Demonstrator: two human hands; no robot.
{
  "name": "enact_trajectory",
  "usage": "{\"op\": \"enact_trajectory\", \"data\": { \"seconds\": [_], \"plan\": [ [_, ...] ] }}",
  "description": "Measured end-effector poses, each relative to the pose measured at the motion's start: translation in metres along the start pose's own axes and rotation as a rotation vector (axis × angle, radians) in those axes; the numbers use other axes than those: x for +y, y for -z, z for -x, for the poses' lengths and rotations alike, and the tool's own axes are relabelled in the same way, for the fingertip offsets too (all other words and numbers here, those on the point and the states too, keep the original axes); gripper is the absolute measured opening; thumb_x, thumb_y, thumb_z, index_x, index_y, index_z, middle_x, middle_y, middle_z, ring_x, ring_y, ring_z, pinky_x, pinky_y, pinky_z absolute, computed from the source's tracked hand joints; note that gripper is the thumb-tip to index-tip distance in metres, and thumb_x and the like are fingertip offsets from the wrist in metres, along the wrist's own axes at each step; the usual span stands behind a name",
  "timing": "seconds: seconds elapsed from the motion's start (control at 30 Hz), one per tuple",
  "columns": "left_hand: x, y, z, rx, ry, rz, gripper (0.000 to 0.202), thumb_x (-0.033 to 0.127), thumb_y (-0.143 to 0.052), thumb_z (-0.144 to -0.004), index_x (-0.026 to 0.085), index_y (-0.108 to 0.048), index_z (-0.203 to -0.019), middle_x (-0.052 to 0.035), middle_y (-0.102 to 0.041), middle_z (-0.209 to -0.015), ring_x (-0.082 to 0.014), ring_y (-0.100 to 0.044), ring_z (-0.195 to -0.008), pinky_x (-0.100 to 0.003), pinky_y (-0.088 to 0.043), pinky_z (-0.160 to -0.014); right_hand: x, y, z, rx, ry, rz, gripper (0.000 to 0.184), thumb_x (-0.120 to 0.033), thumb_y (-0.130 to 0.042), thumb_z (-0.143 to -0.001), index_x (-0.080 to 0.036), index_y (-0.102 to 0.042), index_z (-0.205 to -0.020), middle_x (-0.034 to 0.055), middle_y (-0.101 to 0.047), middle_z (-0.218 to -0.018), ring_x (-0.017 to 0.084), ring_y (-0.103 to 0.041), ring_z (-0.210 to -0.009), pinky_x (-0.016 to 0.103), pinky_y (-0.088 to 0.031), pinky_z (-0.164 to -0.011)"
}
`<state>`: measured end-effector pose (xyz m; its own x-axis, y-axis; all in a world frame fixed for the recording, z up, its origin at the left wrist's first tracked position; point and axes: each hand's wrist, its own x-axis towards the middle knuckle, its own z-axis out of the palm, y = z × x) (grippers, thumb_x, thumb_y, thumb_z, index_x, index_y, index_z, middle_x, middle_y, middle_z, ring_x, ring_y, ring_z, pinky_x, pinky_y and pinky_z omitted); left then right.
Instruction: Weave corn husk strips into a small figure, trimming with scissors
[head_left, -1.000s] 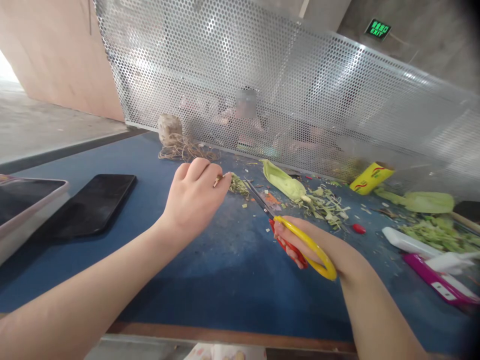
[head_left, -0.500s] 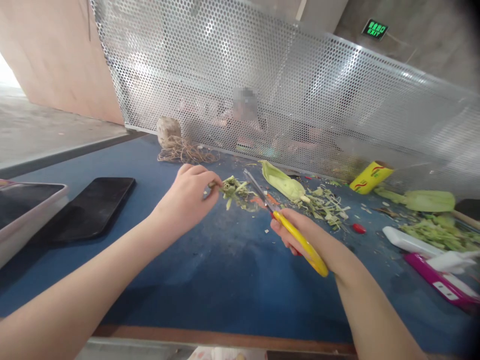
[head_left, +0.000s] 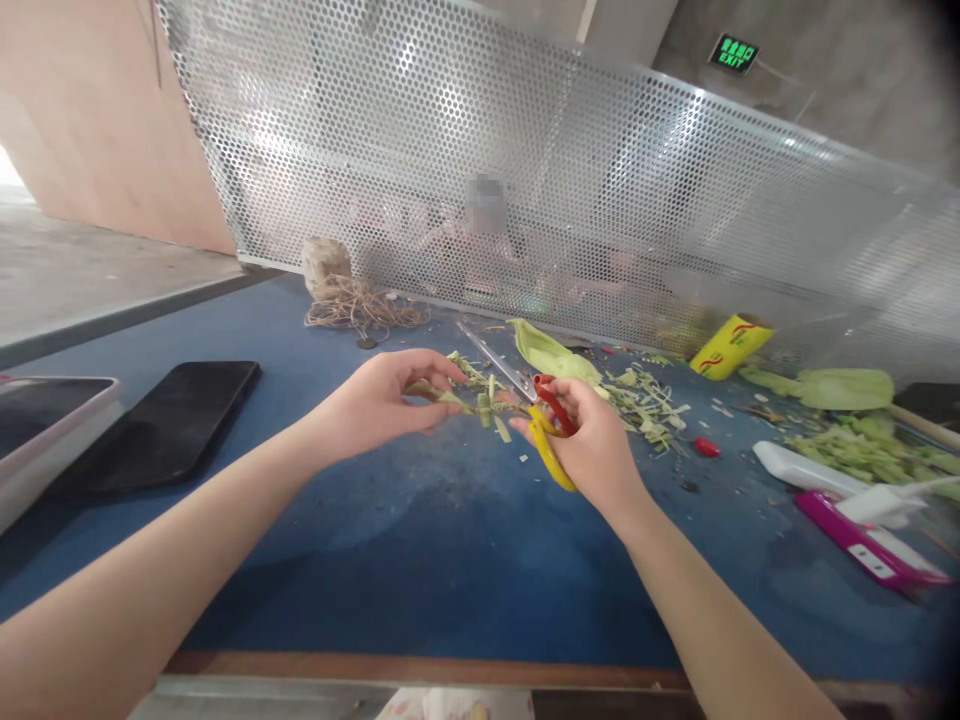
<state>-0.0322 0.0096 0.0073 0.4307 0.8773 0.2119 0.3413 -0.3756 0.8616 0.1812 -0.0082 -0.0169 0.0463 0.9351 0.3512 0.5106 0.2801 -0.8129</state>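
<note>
My left hand (head_left: 379,410) is closed, thumb and fingers pinching one end of a woven piece of green leaf strips (head_left: 485,402). The piece reaches across to my right hand (head_left: 589,435), with short strip ends sticking out. My right hand grips scissors (head_left: 551,462) with one yellow and one red handle. Their blades point up and to the left, above the woven piece, and look closed together. My right fingertips are close to the woven piece; whether they touch it I cannot tell. Behind the blades lies a pale green husk leaf (head_left: 551,350).
On the blue table (head_left: 420,570) lie phones (head_left: 161,425), tangled twine (head_left: 360,305), cut strips (head_left: 651,408), a yellow tube (head_left: 731,347), a small red object (head_left: 706,447) and a purple-and-white power strip (head_left: 862,535). A perforated metal screen (head_left: 450,130) stands behind, a person beyond it.
My right hand has moved left and up to the woven piece, and the scissors have swung further left. My left hand's fingers have shifted, showing more of the piece. The view has shifted slightly.
</note>
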Motion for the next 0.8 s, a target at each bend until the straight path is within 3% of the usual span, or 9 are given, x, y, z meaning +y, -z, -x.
{"op": "enact_trajectory", "data": {
  "seconds": [0.13, 0.23, 0.33, 0.47, 0.57, 0.63, 0.73, 0.8],
  "plan": [
    [-0.002, 0.002, -0.002, -0.02, -0.009, 0.089, 0.029, 0.025, -0.062, -0.069, 0.016, -0.057, -0.096, -0.0006, -0.058, -0.075, -0.0106, -0.057, -0.06, -0.025, -0.051, -0.057, 0.006, -0.005, -0.003, -0.117, -0.044, -0.233, 0.04, -0.03, -0.072, -0.055, -0.02, -0.048, -0.085, 0.0064, -0.064, -0.09, 0.019, -0.061, -0.08, 0.031, -0.048, -0.07],
    [-0.005, 0.002, -0.005, 0.07, -0.018, 0.125, 0.028, 0.025, -0.064, -0.068, 0.016, -0.058, -0.093, -0.0011, -0.06, -0.074, -0.0102, -0.056, -0.06, -0.023, -0.05, -0.056, 0.009, -0.007, -0.003, -0.162, -0.096, -0.266, 0.041, -0.029, -0.072, -0.054, -0.019, -0.046, -0.083, 0.0072, -0.063, -0.093, 0.019, -0.061, -0.082, 0.03, -0.048, -0.071],
    [-0.01, 0.0, -0.009, 0.177, -0.01, 0.124, 0.028, 0.027, -0.065, -0.067, 0.016, -0.058, -0.092, -0.0016, -0.06, -0.074, -0.0096, -0.056, -0.058, -0.021, -0.048, -0.052, 0.008, -0.008, -0.003, -0.162, -0.127, -0.262, 0.04, -0.03, -0.072, -0.054, -0.019, -0.044, -0.08, 0.005, -0.063, -0.086, 0.017, -0.06, -0.073, 0.029, -0.047, -0.064],
    [-0.016, 0.0, -0.011, 0.191, -0.027, -0.007, 0.025, 0.029, -0.061, -0.07, 0.016, -0.059, -0.091, -0.0051, -0.063, -0.08, -0.0144, -0.059, -0.068, -0.023, -0.049, -0.055, 0.006, -0.007, -0.002, -0.182, -0.149, -0.277, 0.036, -0.033, -0.07, -0.058, -0.019, -0.044, -0.079, 0.0015, -0.06, -0.075, 0.013, -0.056, -0.062, 0.027, -0.045, -0.058],
    [-0.017, 0.004, -0.01, 0.284, -0.05, -0.254, 0.019, 0.027, -0.057, -0.071, 0.018, -0.062, -0.087, -0.0057, -0.065, -0.086, -0.0167, -0.059, -0.076, -0.025, -0.048, -0.062, 0.009, -0.001, -0.005, -0.117, -0.129, -0.251, 0.035, -0.03, -0.071, -0.057, -0.019, -0.044, -0.077, 0.0001, -0.058, -0.072, 0.013, -0.056, -0.063, 0.027, -0.044, -0.06],
    [-0.017, 0.006, -0.009, 0.336, -0.055, -0.399, 0.017, 0.026, -0.055, -0.071, 0.018, -0.063, -0.084, -0.0048, -0.065, -0.085, -0.0161, -0.058, -0.073, -0.025, -0.047, -0.061, 0.011, 0.005, -0.009, 0.003, -0.098, -0.22, 0.036, -0.029, -0.071, -0.057, -0.02, -0.042, -0.076, -0.0009, -0.057, -0.072, 0.014, -0.056, -0.065, 0.028, -0.045, -0.063],
    [-0.015, 0.003, -0.008, 0.31, -0.077, -0.456, 0.019, 0.024, -0.053, -0.07, 0.018, -0.063, -0.085, -0.0039, -0.065, -0.083, -0.0148, -0.057, -0.069, -0.024, -0.045, -0.059, 0.013, 0.007, -0.013, 0.157, -0.03, -0.236, 0.039, -0.028, -0.07, -0.058, -0.022, -0.04, -0.08, -0.0003, -0.056, -0.079, 0.015, -0.057, -0.071, 0.03, -0.046, -0.068],
    [-0.012, -0.002, -0.008, 0.27, -0.087, -0.419, 0.02, 0.023, -0.052, -0.07, 0.018, -0.063, -0.086, -0.0037, -0.065, -0.081, -0.0148, -0.058, -0.07, -0.023, -0.045, -0.058, 0.013, 0.002, -0.012, 0.108, 0.014, -0.302, 0.04, -0.026, -0.07, -0.058, -0.022, -0.038, -0.082, 0.0022, -0.057, -0.089, 0.016, -0.058, -0.079, 0.031, -0.046, -0.073]
  ]
}}
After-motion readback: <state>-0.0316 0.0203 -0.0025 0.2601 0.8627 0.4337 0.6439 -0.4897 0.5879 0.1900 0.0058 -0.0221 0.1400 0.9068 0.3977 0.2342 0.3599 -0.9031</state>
